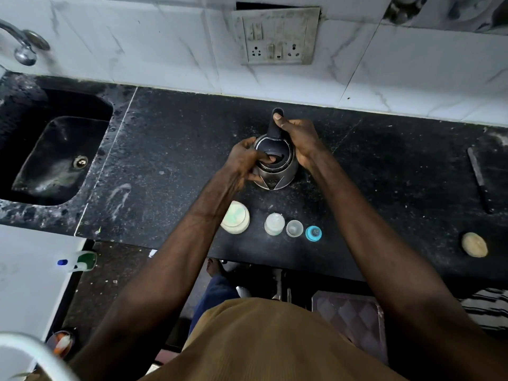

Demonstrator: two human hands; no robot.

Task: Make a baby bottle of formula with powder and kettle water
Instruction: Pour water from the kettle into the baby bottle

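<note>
- Head view, lowest in the frame: a brown-shirted torso and two bare forearms reaching up toward the middle of the black stone counter [170, 149].
- Near the counter's front edge, a row just below centre — a cream powder jar [235, 218], lid on; a clear baby bottle [274, 224], open-topped; a small clear cap [294, 228]; a blue teat ring [313, 233]. All stand apart from each other and from both hands.
- Beyond them, at frame centre, the electric kettle [276, 163] sits on the counter, spout toward the viewer, handle toward the wall.
- The left hand [244, 160] lies against the kettle's left side, with one finger pressed into the lid's recess; the rest curl round the body.
- The right hand [298, 138] wraps the black handle, fingers closed together, thumb lying along its top.
- Handling, as a judgement: the kettle is rigid and likely heavy if full, its steel wall smooth and perhaps hot — the handle is the place to hold. The bottle looks light and tippy, so steady it low while pouring.
- Farthest: the sink [55, 155] at left and a wall socket panel [277, 37] at upper centre.
</note>
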